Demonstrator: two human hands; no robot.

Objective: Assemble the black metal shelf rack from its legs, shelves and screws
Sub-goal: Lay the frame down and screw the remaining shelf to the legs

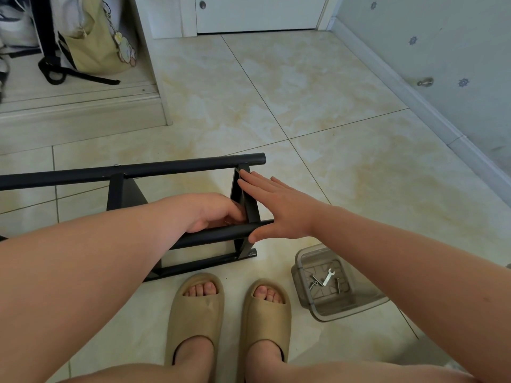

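The black metal rack lies on its side on the tiled floor, partly put together, its tube legs running left to right. My right hand lies flat with straight fingers against the end shelf panel, its thumb on the near leg. My left hand reaches inside the frame by that same panel. Its fingers curl round something small that I cannot make out. A clear plastic box by my right foot holds a small silver wrench and a few screws.
My feet in tan slippers stand just in front of the rack. A step and a doorway with a beige bag are at the back left. A wall with a skirting board runs along the right, a white door behind.
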